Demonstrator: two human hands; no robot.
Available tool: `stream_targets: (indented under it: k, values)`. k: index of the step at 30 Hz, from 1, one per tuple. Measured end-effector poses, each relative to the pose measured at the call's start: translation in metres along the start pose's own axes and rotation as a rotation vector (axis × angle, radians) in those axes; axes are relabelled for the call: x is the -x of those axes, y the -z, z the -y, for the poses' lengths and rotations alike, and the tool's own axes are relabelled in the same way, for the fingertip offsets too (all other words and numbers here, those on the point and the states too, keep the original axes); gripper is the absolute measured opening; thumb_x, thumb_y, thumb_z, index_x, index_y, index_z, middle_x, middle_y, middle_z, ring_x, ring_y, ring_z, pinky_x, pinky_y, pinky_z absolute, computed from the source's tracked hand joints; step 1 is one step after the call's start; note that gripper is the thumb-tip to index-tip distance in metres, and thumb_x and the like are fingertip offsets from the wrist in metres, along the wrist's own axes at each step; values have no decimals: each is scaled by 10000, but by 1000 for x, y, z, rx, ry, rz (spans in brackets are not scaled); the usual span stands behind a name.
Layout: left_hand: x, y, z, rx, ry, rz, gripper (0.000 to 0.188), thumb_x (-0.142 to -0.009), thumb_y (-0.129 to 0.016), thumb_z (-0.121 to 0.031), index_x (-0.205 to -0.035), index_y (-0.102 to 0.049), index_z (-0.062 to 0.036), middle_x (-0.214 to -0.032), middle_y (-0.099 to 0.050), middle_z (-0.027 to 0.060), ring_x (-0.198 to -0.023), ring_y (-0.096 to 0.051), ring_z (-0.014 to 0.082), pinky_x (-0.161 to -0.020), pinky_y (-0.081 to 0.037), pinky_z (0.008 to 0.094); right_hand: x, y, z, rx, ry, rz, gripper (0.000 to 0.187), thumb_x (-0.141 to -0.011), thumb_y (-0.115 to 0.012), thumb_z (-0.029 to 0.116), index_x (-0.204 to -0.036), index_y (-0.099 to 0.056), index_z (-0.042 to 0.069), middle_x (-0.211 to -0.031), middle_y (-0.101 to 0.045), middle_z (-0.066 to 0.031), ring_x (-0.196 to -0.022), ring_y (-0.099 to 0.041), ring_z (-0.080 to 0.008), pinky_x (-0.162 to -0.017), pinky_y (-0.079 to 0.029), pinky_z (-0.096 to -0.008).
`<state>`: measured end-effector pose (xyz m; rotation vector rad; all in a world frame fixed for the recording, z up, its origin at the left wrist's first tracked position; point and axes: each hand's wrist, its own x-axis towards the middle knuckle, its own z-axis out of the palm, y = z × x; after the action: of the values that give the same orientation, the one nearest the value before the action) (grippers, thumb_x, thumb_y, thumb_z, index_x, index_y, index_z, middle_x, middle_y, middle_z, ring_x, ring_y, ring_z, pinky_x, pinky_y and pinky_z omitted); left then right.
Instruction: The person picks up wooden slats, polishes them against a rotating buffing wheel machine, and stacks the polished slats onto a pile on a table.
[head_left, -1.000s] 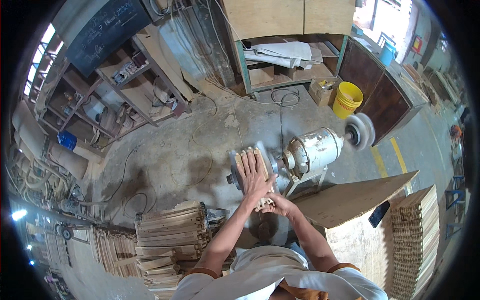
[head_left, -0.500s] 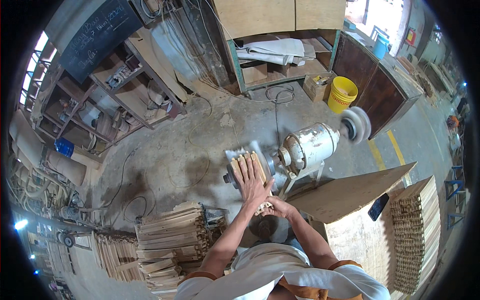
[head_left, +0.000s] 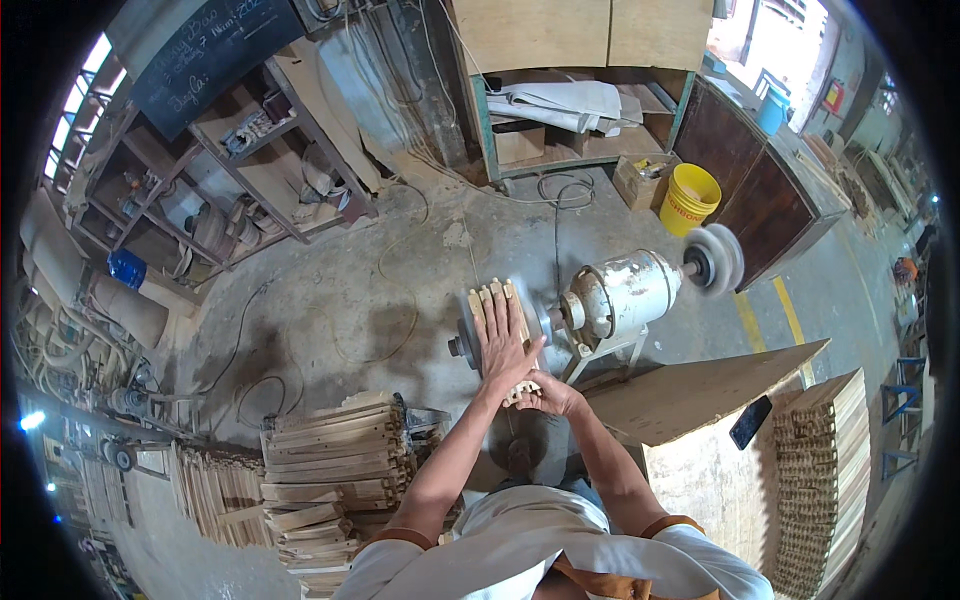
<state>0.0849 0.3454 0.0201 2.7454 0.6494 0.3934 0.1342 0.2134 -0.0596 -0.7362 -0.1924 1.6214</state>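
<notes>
A small bundle of wooden strips point(head_left: 517, 394) with notched ends lies against a spinning sanding wheel point(head_left: 468, 325), which is blurred. My left hand point(head_left: 508, 350) rests flat on top of the strips, its fingers stretched out and slightly spread along them. At their near end, my right hand point(head_left: 550, 394) is closed round the strips, just below the left wrist; some of its fingers are hidden. The wheel sits on the left shaft of a worn white motor point(head_left: 625, 290), and a second blurred wheel point(head_left: 715, 260) spins on its right shaft.
Stacked wooden strips point(head_left: 330, 455) stand at my left. On the right, a board-sided table point(head_left: 700, 490) bears a phone point(head_left: 754, 418) and a tall stack of notched strips point(head_left: 820, 480). A yellow bucket point(head_left: 690, 197) and a cardboard box point(head_left: 640, 180) stand behind the motor. Cables point(head_left: 415, 300) trail over the floor.
Both hands and the strips have shifted slightly toward the far side, staying against the wheel. The whole view has moved a little. The left hand still lies flat and the right still grips.
</notes>
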Motion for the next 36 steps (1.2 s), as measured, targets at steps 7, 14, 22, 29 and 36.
stream_targets:
  k: [7,14,22,29,36]
  values:
    - [26,2,-5,63,-17,50,932,-867,-619,-458,-1523,-160,19,-1596,-85,229,-1482,-16,401,-1166,3,583,24,-18,-20,51,7,-201,398,-976,-538,333,-1197,-570,3,-1076,-662,-125,-881,-684,-214,-711,-577,-299]
    - [42,21,-9,112,-40,56,905,-861,-640,-403,-1530,-171,-14,-1602,-63,215,-1483,-7,399,-1156,0,599,35,-33,-40,4,66,-221,367,-978,-525,305,-1190,-576,9,-1042,-673,-132,-878,-681,-223,-691,-567,-299]
    - [116,10,-30,794,408,-186,1015,-710,-784,-114,-1521,-184,8,-1546,-220,278,-1449,-187,396,-1199,-108,475,108,-67,-84,537,155,-448,350,-858,-685,363,-981,-685,36,-749,-661,3,-635,-613,-106,-566,-503,-262]
    - [172,-2,-23,1039,330,250,716,-748,-861,-213,-1322,-495,9,-1175,-595,113,-987,-577,184,-808,-506,319,273,-122,-113,922,241,-699,597,-847,-714,467,-1192,-596,-6,-1014,-684,-167,-952,-651,-259,-826,-502,-382]
    - [242,-27,-197,1414,-75,1002,882,-691,-773,87,-1462,-352,11,-1217,-531,129,-1054,-576,206,-876,-523,309,458,-102,-224,1061,248,-1234,811,-792,-695,578,-1311,-537,-25,-1181,-598,-231,-1079,-598,-363,-912,-481,-408]
